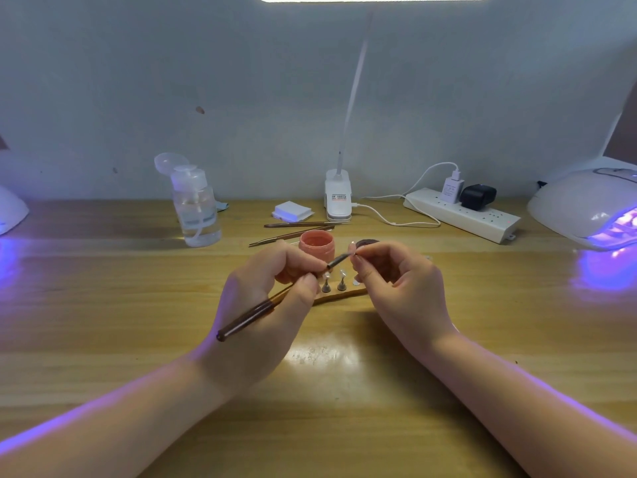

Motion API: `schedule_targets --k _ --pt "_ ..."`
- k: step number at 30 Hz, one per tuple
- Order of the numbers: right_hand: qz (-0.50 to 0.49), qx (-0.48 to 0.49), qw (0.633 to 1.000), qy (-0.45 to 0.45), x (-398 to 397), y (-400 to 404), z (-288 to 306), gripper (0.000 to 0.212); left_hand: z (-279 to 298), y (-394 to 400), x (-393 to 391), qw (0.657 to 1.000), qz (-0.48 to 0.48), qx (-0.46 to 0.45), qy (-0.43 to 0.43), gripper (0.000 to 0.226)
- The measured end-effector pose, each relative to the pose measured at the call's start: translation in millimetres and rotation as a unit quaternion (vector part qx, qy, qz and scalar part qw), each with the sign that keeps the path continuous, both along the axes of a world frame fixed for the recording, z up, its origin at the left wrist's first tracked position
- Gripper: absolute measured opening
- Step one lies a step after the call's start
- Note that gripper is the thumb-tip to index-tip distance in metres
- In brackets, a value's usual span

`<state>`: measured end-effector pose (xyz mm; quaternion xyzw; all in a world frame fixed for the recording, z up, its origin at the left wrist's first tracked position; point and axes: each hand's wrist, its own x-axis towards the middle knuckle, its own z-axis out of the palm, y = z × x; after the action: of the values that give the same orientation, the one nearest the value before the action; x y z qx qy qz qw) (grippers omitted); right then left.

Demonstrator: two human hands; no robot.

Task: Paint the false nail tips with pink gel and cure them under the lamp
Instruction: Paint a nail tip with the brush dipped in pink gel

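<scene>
Wooden desk (103, 305) under lamp glow: left hand (265, 298) pinches the brush (275, 298), its shaft running up-right to the nail tip (352, 249) pinched in the right hand (396, 281), just near of the pink pot (316, 244).

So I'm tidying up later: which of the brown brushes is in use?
The brown brush gripped by the left hand; two others lie behind the pink jar.

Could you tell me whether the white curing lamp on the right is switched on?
On: the white domed curing lamp glows violet inside its opening and onto the wooden table.
</scene>
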<state>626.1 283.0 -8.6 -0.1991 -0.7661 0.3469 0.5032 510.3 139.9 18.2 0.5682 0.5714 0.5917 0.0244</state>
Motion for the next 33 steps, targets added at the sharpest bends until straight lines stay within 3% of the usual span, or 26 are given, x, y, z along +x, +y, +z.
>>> schedule_targets --k 13,33 --pt "0.008 0.009 1.0 -0.001 -0.1 -0.1 -0.2 0.009 -0.4 2.4 -0.4 0.999 0.019 -0.004 -0.036 0.023" --pt "0.012 0.003 1.0 -0.011 1.1 -1.8 1.6 0.006 0.3 3.4 1.9 1.0 0.014 -0.014 -0.018 0.013"
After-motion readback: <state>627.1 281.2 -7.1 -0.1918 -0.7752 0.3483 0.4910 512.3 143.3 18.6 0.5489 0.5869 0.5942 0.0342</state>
